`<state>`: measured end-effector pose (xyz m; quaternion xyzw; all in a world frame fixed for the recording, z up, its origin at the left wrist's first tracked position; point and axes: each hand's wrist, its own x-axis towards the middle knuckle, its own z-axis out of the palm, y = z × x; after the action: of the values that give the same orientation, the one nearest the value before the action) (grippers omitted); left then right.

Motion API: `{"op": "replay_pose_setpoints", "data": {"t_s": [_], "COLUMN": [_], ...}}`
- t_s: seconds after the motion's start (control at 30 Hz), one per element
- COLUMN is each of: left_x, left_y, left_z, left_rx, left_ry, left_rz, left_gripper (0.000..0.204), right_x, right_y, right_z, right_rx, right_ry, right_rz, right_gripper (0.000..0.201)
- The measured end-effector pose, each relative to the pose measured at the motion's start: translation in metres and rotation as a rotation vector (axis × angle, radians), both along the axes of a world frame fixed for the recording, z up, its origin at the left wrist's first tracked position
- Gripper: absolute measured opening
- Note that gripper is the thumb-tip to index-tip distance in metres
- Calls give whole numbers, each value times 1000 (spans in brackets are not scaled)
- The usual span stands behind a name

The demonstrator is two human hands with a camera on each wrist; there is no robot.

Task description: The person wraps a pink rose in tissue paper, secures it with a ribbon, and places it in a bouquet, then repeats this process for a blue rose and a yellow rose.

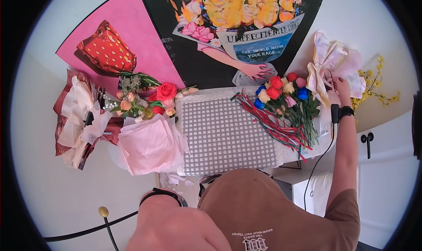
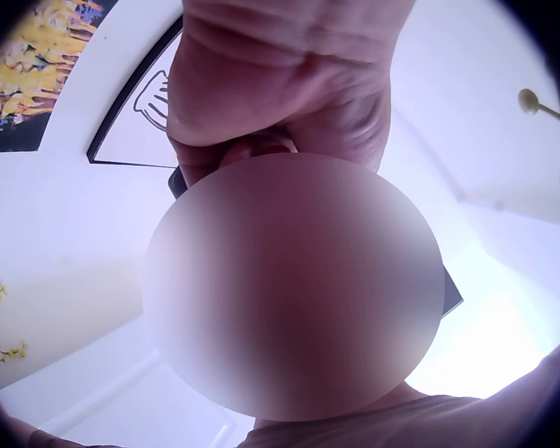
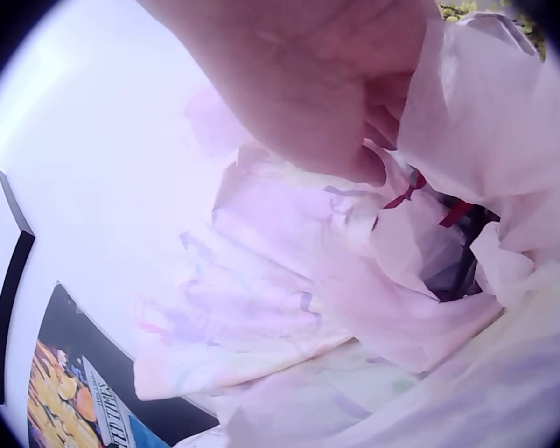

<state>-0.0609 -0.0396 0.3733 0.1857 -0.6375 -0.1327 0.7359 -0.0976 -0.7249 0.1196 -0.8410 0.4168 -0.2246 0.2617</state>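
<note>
At the right, my right hand (image 1: 342, 89) pinches the pale marbled wrapping paper (image 1: 323, 66) of an upright bouquet wrap. In the right wrist view, the thumb and fingers of this hand (image 3: 327, 84) bend into the pink inner paper (image 3: 420, 327), next to a thin red ribbon (image 3: 455, 213). Dark stems show through the opening there. My left hand (image 2: 280, 84) is raised before the person's face, its fingers folded inward and mostly hidden. Large at the bottom of the head view, the left hand (image 1: 176, 224) shows beyond its black wristband; I cannot tell what it holds.
Roses (image 1: 281, 90) and red and green ribbons (image 1: 281, 128) lie on the table's right side. A checked cloth (image 1: 228, 132) covers the middle. Pink paper sheets (image 1: 149, 143), mixed flowers (image 1: 132, 99) and a dark red wrapped bundle (image 1: 79, 114) are leftward. A cable (image 1: 314, 172) trails from the right wrist.
</note>
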Motion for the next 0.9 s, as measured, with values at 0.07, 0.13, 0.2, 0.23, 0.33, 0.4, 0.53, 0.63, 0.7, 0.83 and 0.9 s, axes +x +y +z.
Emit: {"op": "replay_pose_setpoints", "data": {"t_s": [0.07,0.13,0.2,0.23,0.33,0.4,0.53,0.63,0.7,0.83,0.9], "left_x": [1,9,13,13,10,51,42,72,78,71,64], "left_y": [2,-1,0,1,13,11,25,26,29,43,51], "left_z": [-2,3,4,2,-9,-32,-96,-153,-198,-262,-280], "left_rx": [-23,-46,-52,-61,22,-9,429,749,1016,1182,1151], "left_ry": [0,-56,-72,-86,-56,-101,343,421,581,588,554], "left_rz": [-19,-93,-107,-120,-4,-492,512,472,610,658,707], "left_gripper": [20,19,19,19,18,3,10,7,8,11,11], "right_x": [-9,-17,-26,-30,-38,-43,-48,-54,-55,-53,-48], "right_y": [2,8,37,67,174,232,285,298,305,303,293], "right_z": [1,1,10,23,58,56,-5,-46,-55,-64,-80], "right_rx": [-6,-320,-325,-328,-163,-34,176,185,166,-31,-188], "right_ry": [-6,-79,-247,-412,-572,-646,-435,-198,-104,5,34], "right_rz": [-68,-83,-66,-47,-7,107,339,260,221,221,227], "right_gripper": [48,44,41,38,23,13,7,11,14,21,26]}}
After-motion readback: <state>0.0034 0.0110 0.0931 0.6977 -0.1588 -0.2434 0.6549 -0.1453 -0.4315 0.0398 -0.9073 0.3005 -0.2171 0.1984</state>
